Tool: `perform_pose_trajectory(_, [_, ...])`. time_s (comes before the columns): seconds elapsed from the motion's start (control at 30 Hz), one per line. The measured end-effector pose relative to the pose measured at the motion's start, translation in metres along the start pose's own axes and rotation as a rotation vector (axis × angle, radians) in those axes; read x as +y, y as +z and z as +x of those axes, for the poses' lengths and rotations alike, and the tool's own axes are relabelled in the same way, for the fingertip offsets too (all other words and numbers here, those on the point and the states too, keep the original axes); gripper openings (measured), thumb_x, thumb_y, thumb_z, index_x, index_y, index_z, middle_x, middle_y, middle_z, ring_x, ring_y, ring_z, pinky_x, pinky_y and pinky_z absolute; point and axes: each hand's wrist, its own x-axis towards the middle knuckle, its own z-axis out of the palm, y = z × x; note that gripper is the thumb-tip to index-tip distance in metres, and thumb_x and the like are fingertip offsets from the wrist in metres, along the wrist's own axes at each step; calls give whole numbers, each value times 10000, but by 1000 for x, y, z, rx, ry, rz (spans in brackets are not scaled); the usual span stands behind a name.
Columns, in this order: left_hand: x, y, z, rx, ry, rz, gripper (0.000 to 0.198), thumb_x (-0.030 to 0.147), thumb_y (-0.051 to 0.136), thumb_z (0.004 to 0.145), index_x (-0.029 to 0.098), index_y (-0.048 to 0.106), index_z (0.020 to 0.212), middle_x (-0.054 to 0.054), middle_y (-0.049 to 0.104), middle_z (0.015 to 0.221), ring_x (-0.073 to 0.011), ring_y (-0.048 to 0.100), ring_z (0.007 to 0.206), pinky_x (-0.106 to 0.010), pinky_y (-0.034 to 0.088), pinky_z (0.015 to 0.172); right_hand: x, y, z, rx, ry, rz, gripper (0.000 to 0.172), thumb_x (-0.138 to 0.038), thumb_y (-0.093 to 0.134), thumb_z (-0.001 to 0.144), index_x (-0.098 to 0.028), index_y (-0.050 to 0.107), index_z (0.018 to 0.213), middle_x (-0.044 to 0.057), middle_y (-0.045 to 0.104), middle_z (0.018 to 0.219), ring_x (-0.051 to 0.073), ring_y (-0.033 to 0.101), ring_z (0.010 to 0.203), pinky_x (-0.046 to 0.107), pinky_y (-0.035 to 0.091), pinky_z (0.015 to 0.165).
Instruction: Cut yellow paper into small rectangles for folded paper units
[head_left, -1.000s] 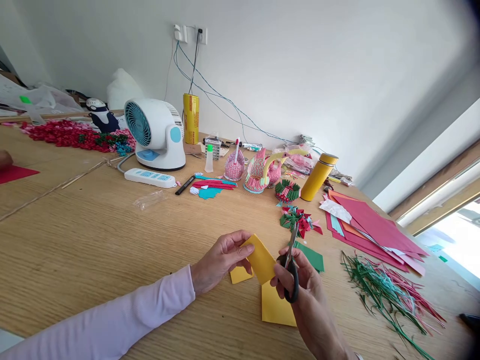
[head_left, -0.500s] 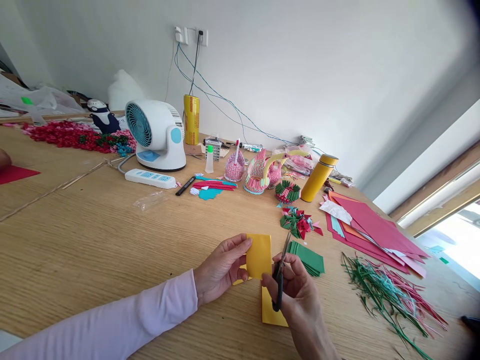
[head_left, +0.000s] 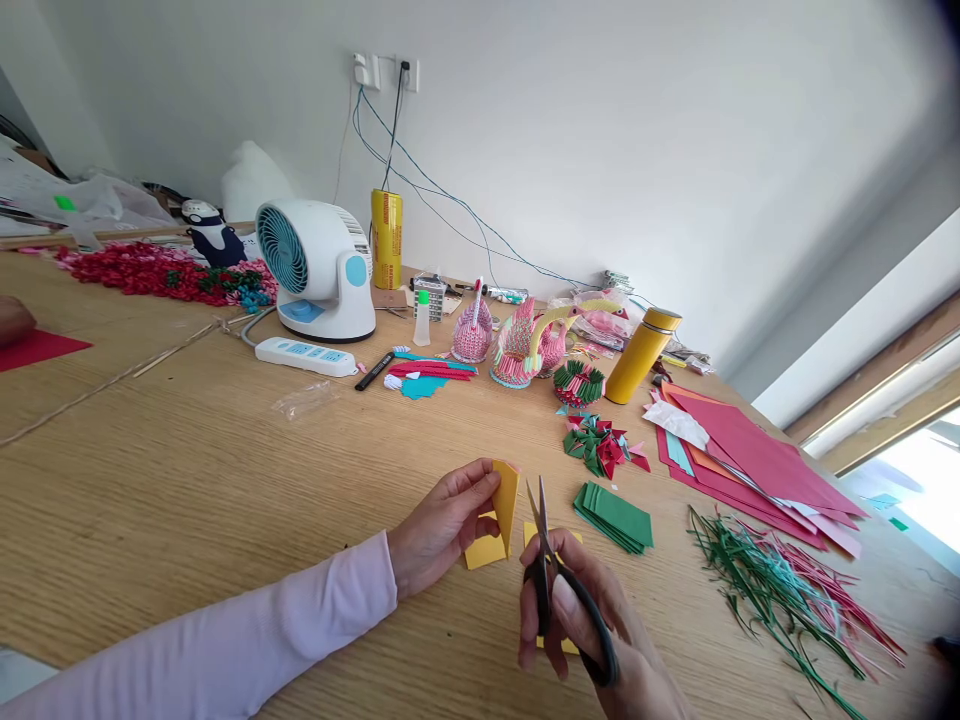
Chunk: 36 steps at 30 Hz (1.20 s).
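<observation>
Between its thumb and fingers my left hand (head_left: pixel 442 520) pinches a folded piece of yellow paper (head_left: pixel 505 508), turned nearly edge-on. My right hand (head_left: pixel 592 620) holds black-handled scissors (head_left: pixel 543 535), their blades slightly parted and pointing up, just right of the paper and apart from it. Below the left fingers a small yellow paper piece (head_left: pixel 485 552) lies on the table. More yellow paper (head_left: pixel 571 535) lies under my right hand, mostly hidden by it. A fanned stack of green paper pieces (head_left: pixel 615 517) rests beyond the right hand.
Folded green and red paper pieces (head_left: pixel 602 444) lie in a pile. Red sheets (head_left: pixel 757 450) and paper strips (head_left: pixel 795 590) are on the right. Farther back stand paper swans (head_left: pixel 517 345), a yellow flask (head_left: pixel 643 357), a fan (head_left: pixel 319 270) and a power strip (head_left: pixel 304 356). Another person's hand (head_left: pixel 13 320) is at far left.
The yellow paper in my left hand has turned from facing me to nearly edge-on. The scissors have swung away from it, down and left, and their blades now show parted.
</observation>
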Motion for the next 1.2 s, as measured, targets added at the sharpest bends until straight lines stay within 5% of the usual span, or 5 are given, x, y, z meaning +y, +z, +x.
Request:
perform_pose_trajectory(0.33, [-1,-2,0,-25,15,94,193,328,565,883,169,624,975,-13,557,839,-86,522,723,-191,394,619,3,1,-6,-76,8,107,348,-550,558,824,-230,469,929,18,598,695,112,495,494,219,215,409])
perform_pose_trajectory(1.2, [-1,-2,1,-29,21,128,189,328,577,874,161,627,945,-4,550,803,-78,498,687,-177,394,586,4,1,-9,-80,30,119,327,-520,579,837,-224,470,920,14,607,746,70,471,471,210,217,405])
